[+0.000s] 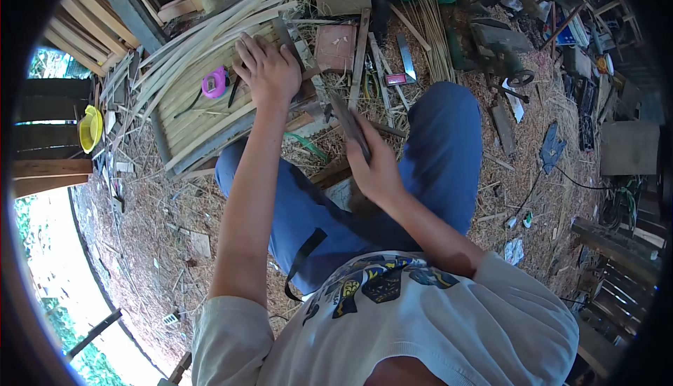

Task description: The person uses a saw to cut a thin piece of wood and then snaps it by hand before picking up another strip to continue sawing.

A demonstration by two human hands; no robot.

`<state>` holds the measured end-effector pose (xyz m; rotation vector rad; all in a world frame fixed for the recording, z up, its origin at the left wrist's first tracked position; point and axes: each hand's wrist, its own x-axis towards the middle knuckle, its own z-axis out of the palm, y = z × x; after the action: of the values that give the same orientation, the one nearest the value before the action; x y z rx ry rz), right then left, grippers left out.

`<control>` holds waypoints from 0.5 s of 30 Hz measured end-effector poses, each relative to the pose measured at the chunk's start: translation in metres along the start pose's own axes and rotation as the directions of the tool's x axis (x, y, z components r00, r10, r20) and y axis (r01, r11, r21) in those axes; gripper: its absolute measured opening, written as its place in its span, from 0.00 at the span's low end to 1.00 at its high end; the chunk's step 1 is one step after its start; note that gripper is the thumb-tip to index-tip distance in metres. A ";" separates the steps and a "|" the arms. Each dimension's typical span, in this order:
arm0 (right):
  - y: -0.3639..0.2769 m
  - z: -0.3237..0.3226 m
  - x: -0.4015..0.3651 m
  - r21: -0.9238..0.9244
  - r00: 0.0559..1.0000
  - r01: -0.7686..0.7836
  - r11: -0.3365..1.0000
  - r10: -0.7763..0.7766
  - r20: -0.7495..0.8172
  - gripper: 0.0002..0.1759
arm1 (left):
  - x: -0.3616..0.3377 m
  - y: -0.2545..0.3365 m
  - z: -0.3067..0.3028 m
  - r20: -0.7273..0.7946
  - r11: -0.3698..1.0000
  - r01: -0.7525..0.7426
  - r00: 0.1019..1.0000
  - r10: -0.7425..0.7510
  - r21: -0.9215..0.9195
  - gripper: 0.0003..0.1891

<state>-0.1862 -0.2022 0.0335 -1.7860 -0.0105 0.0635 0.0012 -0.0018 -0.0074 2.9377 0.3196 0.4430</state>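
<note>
My left hand [268, 71] lies palm down with fingers spread on a framed panel of pale wooden slats [186, 116]. Beside it on the panel are a pink tape measure [214, 83] and a slim black stick-like item [233, 93]. Long pale strips [203, 43] are heaped along the panel's far left side. Between my knees, my right hand [375, 162] is wrapped round a dark, flat, elongated tool [348, 123], tilted with its far end toward the panel; its exact kind does not show.
Past my right hand lie a reddish block [335, 47], a metal square blade [406, 57], a red-and-white item [395, 79] and a bundle of thin sticks [431, 36]. A yellow bowl [90, 129] is at the left. Shavings and scraps cover the ground [519, 190].
</note>
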 end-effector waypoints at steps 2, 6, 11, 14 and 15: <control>0.010 -0.017 -0.048 -0.045 0.997 0.076 0.996 -0.077 -0.023 0.33 | -0.002 -0.001 0.000 -0.013 1.000 0.010 1.000 -0.010 -0.009 0.38; -0.003 -0.014 -0.025 -0.055 1.000 -0.012 0.998 0.013 0.009 0.33 | -0.004 0.002 -0.005 0.038 0.999 -0.034 0.999 0.034 -0.013 0.37; 0.008 -0.001 0.001 0.026 0.998 0.055 0.998 -0.054 -0.036 0.32 | -0.002 -0.003 0.001 0.005 0.999 0.004 1.000 -0.004 0.040 0.37; 0.014 -0.017 -0.045 -0.021 0.986 0.147 0.989 -0.148 -0.075 0.32 | -0.003 -0.001 0.002 -0.015 1.000 0.003 1.000 -0.002 0.001 0.38; 0.014 -0.020 -0.047 -0.037 0.986 0.149 0.988 -0.151 -0.070 0.32 | -0.002 -0.001 0.001 -0.015 1.000 -0.007 1.000 0.007 0.004 0.38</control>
<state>-0.2324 -0.2262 0.0260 -1.8124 -0.0946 -0.1105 -0.0001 -0.0017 -0.0091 2.9413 0.3116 0.4654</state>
